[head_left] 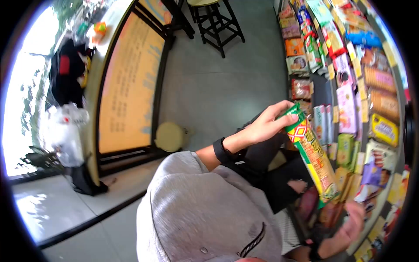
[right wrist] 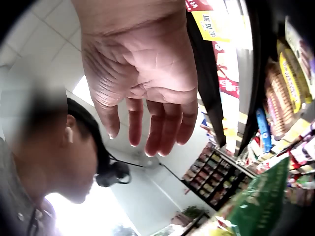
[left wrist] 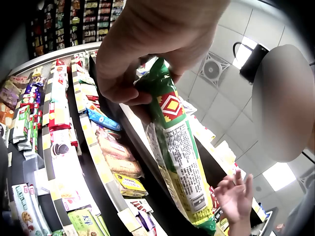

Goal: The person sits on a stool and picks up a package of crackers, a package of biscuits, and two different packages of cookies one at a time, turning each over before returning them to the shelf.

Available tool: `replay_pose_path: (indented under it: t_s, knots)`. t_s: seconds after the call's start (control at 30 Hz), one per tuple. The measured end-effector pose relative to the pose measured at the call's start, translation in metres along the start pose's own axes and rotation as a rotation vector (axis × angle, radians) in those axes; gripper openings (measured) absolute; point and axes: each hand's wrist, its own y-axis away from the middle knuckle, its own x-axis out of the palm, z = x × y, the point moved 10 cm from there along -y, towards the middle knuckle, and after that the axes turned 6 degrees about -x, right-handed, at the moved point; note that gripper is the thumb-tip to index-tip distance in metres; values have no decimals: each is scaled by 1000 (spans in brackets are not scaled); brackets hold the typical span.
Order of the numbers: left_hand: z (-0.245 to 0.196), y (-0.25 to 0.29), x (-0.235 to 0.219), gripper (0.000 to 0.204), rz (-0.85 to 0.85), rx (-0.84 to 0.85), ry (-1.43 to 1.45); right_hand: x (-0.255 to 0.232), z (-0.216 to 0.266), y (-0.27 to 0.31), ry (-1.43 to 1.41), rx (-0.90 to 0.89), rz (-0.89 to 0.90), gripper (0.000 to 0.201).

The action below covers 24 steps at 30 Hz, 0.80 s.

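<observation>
A long green and yellow snack packet (head_left: 312,155) hangs tilted in front of the shelves, its top end pinched by the left hand (head_left: 266,124). In the left wrist view the left hand (left wrist: 157,44) grips the packet's (left wrist: 182,157) green crimped end, and printed text faces that camera. Near the packet's lower end, apart from it, is the right hand (head_left: 342,231), blurred. The right wrist view shows the right hand (right wrist: 142,88) with fingers extended and holding nothing, the packet's green end (right wrist: 261,196) below it.
Shelves of packaged snacks (head_left: 347,109) run along the right side. A stool (head_left: 218,26) stands at the top, and a round seat (head_left: 169,136) is beside the orange panel (head_left: 126,83). At left, a black bag (head_left: 67,72) and a white plastic bag (head_left: 67,131) lie along the counter.
</observation>
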Motion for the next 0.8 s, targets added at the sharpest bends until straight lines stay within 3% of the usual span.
replay_pose_path:
  t_s: [0.07,0.13,0.27,0.8]
  knots:
    - [2,2,-13,27,-74,-74,-88,-6,36,-15,-136,-201,3,37]
    - [7,-1,-21,28,-64,-47,-9,-1,62,-36,-244,-266,62,34]
    - [7,-1,-28,38,-95,-86,-117,10,76,-51,-243,-180,179,30]
    - [11,-8,-14,40,-47,-109,-184,7,62,-53,-188,53,449,12]
